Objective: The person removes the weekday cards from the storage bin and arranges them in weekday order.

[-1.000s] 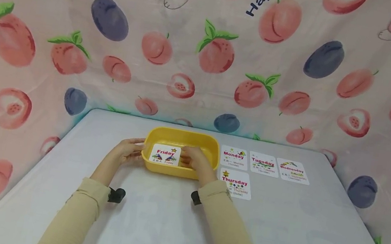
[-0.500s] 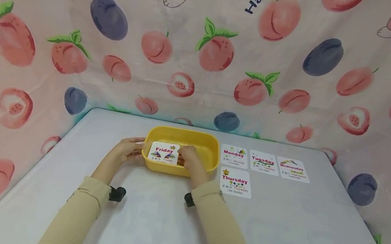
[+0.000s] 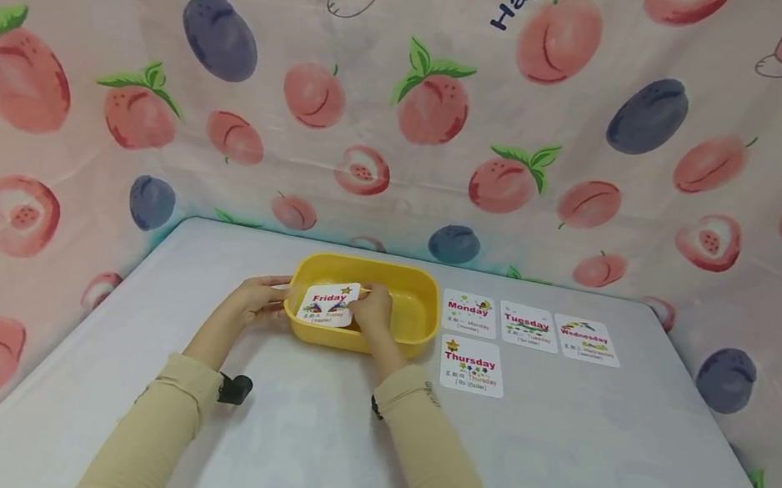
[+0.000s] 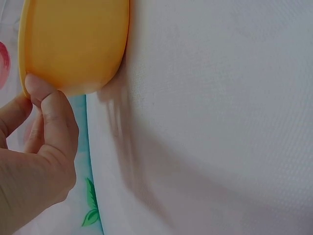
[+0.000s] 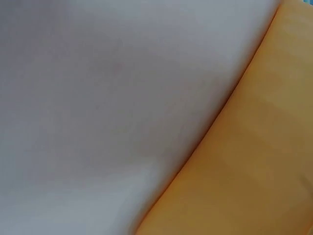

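Observation:
A yellow plastic tray (image 3: 411,314) stands at the back of the table. My left hand (image 3: 252,301) pinches its left end; in the left wrist view, the fingers (image 4: 57,117) meet at the tray wall (image 4: 73,44). Inside the tray is a white card printed "Friday" (image 3: 327,304), tilted. My right hand (image 3: 375,309) reaches into the tray and pinches the card's right edge, its fingertips partly hidden. From the right wrist only the tray's outer wall (image 5: 254,147) and the tabletop show, without the hand.
Right of the tray lie a Monday card (image 3: 469,315), a Tuesday card (image 3: 528,327) and a Wednesday card (image 3: 586,341) in a row. Below Monday is a Thursday card (image 3: 472,366). A fruit-print cloth (image 3: 398,194) hangs behind the white table (image 3: 593,468).
My right hand has shifted left inside the tray to the Friday card, which now sits tilted with its right side higher. The left hand has stayed at the tray's end.

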The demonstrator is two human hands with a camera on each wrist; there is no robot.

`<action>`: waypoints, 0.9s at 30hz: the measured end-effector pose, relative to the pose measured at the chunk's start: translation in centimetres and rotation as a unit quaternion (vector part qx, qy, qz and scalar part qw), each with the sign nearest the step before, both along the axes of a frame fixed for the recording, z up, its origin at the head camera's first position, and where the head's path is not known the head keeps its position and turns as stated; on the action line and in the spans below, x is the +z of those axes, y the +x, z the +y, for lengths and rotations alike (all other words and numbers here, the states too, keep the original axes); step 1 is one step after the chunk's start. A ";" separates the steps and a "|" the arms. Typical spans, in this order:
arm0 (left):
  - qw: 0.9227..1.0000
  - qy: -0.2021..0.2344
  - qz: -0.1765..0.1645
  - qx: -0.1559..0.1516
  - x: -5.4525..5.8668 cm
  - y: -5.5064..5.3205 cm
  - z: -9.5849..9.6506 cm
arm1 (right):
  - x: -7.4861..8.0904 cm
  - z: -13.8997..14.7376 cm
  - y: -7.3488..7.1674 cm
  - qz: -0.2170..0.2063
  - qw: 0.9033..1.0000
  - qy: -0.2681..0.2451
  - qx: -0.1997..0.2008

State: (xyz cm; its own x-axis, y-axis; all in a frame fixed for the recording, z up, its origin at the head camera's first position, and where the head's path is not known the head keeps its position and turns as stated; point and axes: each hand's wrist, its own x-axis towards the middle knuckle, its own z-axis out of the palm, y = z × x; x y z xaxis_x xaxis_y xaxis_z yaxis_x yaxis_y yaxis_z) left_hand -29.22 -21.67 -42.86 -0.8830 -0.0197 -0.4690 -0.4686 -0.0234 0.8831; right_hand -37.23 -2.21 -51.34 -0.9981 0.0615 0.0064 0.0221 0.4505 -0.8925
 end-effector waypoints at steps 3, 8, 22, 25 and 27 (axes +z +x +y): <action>1.000 0.003 0.002 0.000 -0.1 0.0 0.0 | 4.2 0.0 3.3 -0.031 0.999 -0.003 -0.015; 1.000 0.000 -0.001 0.004 0.0 0.0 0.0 | 7.3 -0.1 6.1 -0.028 0.999 0.014 -0.036; 1.000 0.000 0.003 -0.004 0.5 0.2 0.1 | 7.8 0.2 6.4 -0.005 0.997 0.011 -0.072; 1.000 -0.002 0.000 -0.005 0.6 0.3 0.1 | 7.8 0.3 6.4 -0.014 0.998 0.000 -0.056; 1.000 -0.002 -0.003 -0.002 0.6 0.3 0.1 | 7.7 0.3 6.3 -0.019 0.999 -0.008 -0.040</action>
